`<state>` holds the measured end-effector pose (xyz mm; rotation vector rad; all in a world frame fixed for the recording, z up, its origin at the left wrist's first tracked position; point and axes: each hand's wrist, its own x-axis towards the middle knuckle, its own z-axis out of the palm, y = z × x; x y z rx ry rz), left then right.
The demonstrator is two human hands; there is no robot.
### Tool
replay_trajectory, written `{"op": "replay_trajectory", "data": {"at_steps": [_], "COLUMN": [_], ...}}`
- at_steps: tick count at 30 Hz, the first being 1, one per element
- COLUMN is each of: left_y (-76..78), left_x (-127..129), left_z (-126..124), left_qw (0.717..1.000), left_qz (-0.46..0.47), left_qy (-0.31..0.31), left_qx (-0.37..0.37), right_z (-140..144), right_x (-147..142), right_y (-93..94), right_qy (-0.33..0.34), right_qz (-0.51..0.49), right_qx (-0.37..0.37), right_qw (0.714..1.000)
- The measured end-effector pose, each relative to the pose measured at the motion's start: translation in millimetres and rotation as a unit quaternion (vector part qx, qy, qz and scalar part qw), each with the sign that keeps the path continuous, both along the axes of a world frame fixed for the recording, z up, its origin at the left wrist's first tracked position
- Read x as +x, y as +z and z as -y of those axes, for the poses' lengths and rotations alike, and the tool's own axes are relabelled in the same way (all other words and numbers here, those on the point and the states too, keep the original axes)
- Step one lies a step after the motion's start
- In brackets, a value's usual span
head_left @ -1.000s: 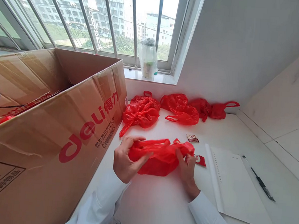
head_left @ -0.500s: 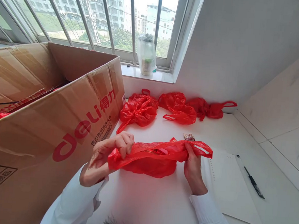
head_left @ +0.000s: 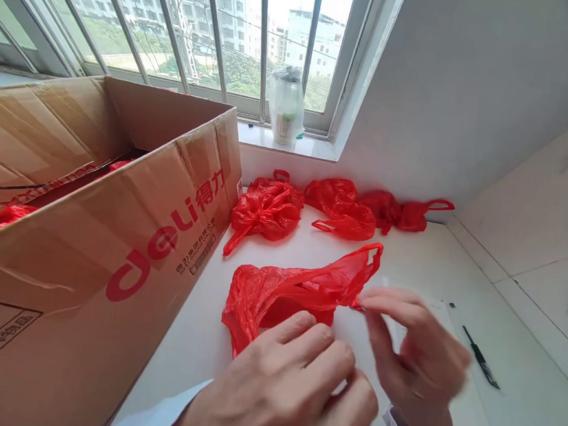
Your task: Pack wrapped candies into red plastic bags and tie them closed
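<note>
Two hands over a red plastic bag on a white tabletop, beside a big cardboard box.

Largest first: open cardboard box [head_left: 93, 225] filling the left, red print on its side, red plastic inside; white tabletop [head_left: 407, 254] running to the wall under the window. Further back, three other red bags [head_left: 265, 208] in a row near the wall, and a wrapped jar [head_left: 285, 106] on the sill. Red plastic bag [head_left: 288, 288] lying crumpled mid-tabletop, one handle loop raised to the right. Left hand [head_left: 286, 388] close to the camera, just in front of the bag, fingers curled loosely together, gripping nothing visible. Right hand [head_left: 415, 352] blurred, fingers [head_left: 379, 301] drawn together at the bag's right end; pinching or only touching, cannot tell. White paper sheet [head_left: 469, 408] under that hand, black pen [head_left: 481, 356] at the right.
</note>
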<state>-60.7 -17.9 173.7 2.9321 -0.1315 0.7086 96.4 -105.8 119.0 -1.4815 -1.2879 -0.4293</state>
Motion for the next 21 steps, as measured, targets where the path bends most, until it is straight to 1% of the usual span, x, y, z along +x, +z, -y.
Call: {"op": "replay_trajectory", "data": {"at_steps": [1, 2, 3, 4, 6, 7, 10, 12, 15, 16, 18, 21], "left_y": [-5.4, -11.2, -17.4, -23.9, -37.1, -43.5, -60.5, -69.7, -82.5, -86.6, -93.9, -97.5], "left_x": [6, 11, 16, 20, 28, 30, 33, 33, 32, 32, 32, 27], "left_z": [-2, -6, -12, -18, -34, -41, -56, -59, -57, -56, -55, -62], "left_qw": [0.999, 0.997, 0.994, 0.989, 0.978, 0.973, 0.966, 0.967, 0.971, 0.97, 0.963, 0.938], "left_qz": [-0.027, -0.049, -0.072, -0.109, -0.172, -0.197, -0.22, -0.215, -0.189, -0.178, -0.16, -0.146], "left_qy": [0.019, 0.041, 0.064, 0.083, 0.11, 0.116, 0.133, 0.137, 0.149, 0.164, 0.215, 0.314], "left_qx": [0.02, 0.036, 0.049, 0.051, 0.037, 0.029, 0.018, 0.015, 0.013, 0.013, 0.012, 0.016], "right_z": [-5, -12, -20, -28, -42, -47, -53, -53, -51, -51, -52, -55], "right_x": [0, 1, 4, 6, 9, 10, 8, 5, 2, 1, 1, 3], "right_y": [-6.0, -13.6, -22.0, -30.4, -45.2, -50.9, -60.9, -63.1, -62.8, -61.9, -58.9, -51.3], "right_qy": [0.042, 0.062, 0.059, 0.04, -0.001, -0.008, 0.008, 0.02, 0.041, 0.052, 0.076, 0.085], "right_qz": [0.03, 0.049, 0.061, 0.067, 0.079, 0.084, 0.094, 0.09, 0.063, 0.057, 0.056, 0.053], "right_qx": [-0.105, -0.197, -0.271, -0.334, -0.409, -0.425, -0.444, -0.461, -0.489, -0.494, -0.496, -0.502], "right_qw": [0.993, 0.977, 0.959, 0.939, 0.909, 0.901, 0.891, 0.883, 0.869, 0.866, 0.863, 0.859]}}
